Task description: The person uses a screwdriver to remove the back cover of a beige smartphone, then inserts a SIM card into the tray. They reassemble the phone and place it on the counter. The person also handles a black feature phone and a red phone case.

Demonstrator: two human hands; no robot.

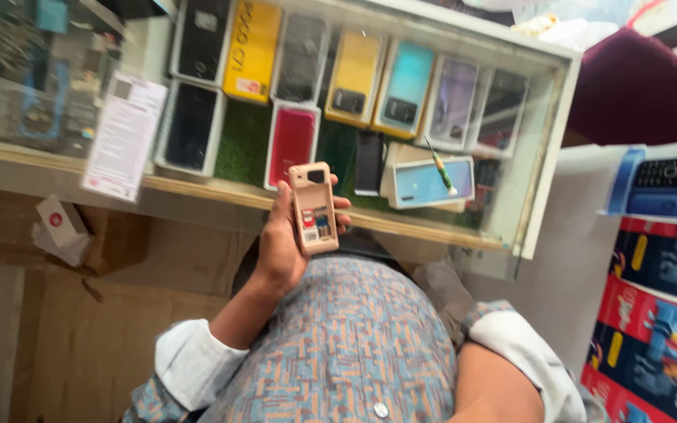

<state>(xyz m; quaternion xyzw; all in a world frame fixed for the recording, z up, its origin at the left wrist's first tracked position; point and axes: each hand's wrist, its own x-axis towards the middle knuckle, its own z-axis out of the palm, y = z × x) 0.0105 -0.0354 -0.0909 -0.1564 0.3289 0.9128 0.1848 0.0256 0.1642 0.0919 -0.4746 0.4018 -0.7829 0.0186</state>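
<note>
One left hand (282, 243) holds a small beige plastic phone (313, 208) upright with its back cover off, fingers (342, 202) wrapped around its edges, above the glass-topped table (197, 192) (boxed phones beneath). Right hand is out of view.

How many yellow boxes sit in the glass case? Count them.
2. A bright yellow box back row, left; a duller yellow box two places right. Others may be hidden.

Boxed phone packages (354, 78) under counter glass; white leaflet (123, 135) at left.
</note>
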